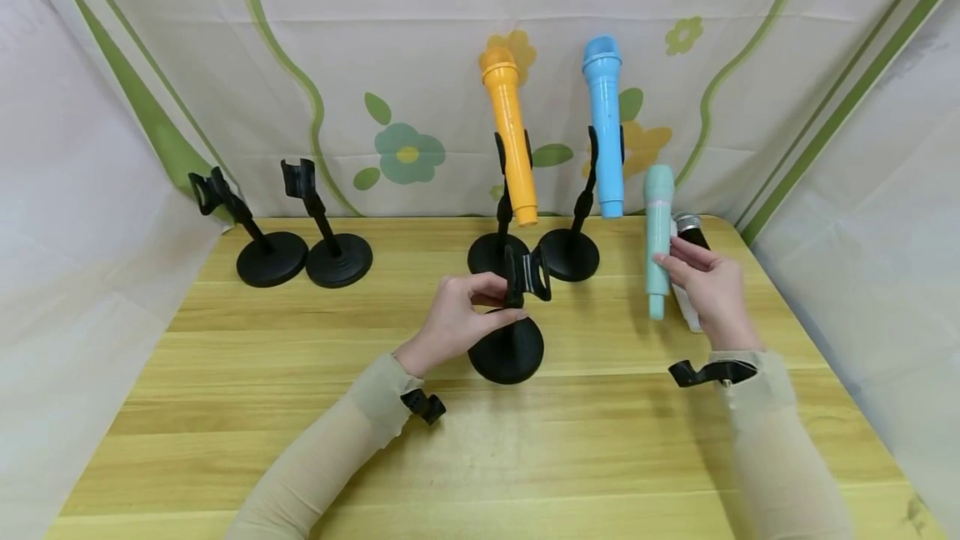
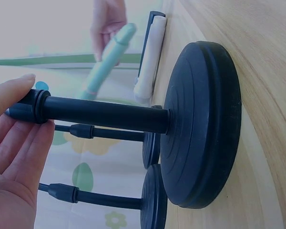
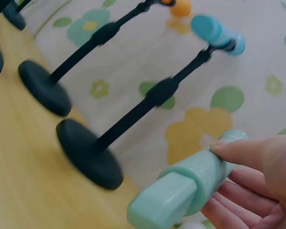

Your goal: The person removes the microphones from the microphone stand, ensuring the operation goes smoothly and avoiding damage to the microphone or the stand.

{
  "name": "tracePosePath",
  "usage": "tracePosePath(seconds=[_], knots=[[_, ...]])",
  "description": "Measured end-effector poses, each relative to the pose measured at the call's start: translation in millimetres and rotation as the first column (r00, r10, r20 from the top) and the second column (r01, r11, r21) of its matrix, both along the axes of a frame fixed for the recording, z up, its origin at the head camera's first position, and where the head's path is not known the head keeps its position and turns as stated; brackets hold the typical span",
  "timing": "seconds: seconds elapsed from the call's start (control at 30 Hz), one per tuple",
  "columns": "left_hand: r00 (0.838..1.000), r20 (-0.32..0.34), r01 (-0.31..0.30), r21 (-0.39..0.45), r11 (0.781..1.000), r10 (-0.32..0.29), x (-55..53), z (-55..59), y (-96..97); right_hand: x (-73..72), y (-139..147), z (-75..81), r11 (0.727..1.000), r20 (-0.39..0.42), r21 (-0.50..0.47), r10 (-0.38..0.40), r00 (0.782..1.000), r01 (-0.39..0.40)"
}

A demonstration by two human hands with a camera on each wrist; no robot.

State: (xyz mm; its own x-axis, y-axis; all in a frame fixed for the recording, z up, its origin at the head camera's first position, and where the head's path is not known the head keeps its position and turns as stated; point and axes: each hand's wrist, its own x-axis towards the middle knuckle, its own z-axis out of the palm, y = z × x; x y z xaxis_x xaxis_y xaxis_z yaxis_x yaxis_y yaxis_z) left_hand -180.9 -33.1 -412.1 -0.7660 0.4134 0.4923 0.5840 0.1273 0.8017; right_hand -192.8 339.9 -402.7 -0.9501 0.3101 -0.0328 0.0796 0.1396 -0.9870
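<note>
My left hand (image 1: 459, 322) grips a black microphone stand (image 2: 105, 113) between thumb and fingers, near the top of its post. Its round base (image 2: 202, 124) is down at the tabletop, and an empty clip (image 1: 528, 273) tops it. Out to the right, my right hand (image 1: 708, 288) pinches a mint-green microphone (image 1: 658, 219) by its body, head end up. The right wrist view shows the thumb on top of this microphone (image 3: 200, 176) and the fingers beneath. Behind that hand lie a white microphone (image 2: 151, 59) and a black one with a silver band (image 1: 690, 227), partly hidden.
An orange microphone (image 1: 512, 136) and a blue microphone (image 1: 606, 123) sit in stands at the back. Two stands with empty clips, one farther left (image 1: 272, 259) and one beside it (image 1: 339, 260), occupy the back left. A patterned curtain (image 1: 420, 48) hangs behind the wooden table (image 1: 300, 373).
</note>
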Motion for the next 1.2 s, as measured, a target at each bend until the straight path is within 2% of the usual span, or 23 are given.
tracePosePath(seconds=[0.2, 0.43, 0.67, 0.87, 1.0, 1.2], knots=[[1.0, -0.006, 0.0, 0.0, 1.0, 0.0, -0.7, -1.1, 0.7, -1.9, 3.8, -21.6, 0.982, 0.122, 0.188, -0.01, 0.993, -0.013], [1.0, -0.007, -0.004, 0.008, 1.0, 0.005, 0.3, -0.3, 1.0, -5.1, 0.9, -39.2, 0.958, 0.132, 0.284, -0.007, 0.991, -0.031], [1.0, -0.003, -0.005, 0.012, 1.0, 0.005, 1.2, 1.0, 1.2, -10.1, -0.9, -48.3, 0.948, 0.126, 0.318, -0.018, 0.992, -0.023], [1.0, 0.013, -0.026, -0.007, 1.0, 0.026, 0.7, -0.9, 3.0, -14.4, -1.6, -50.9, 0.931, 0.143, 0.364, -0.051, 0.988, -0.005], [0.999, 0.017, -0.03, -0.006, 1.0, 0.03, 0.8, -2.3, 3.2, -15.7, -3.0, -52.0, 0.93, 0.152, 0.368, -0.056, 0.987, -0.003], [1.0, 0.022, -0.021, 0.0, 1.0, 0.021, 0.6, -0.8, 2.9, -16.9, -6.3, -53.1, 0.916, 0.129, 0.401, -0.081, 0.988, 0.023]])
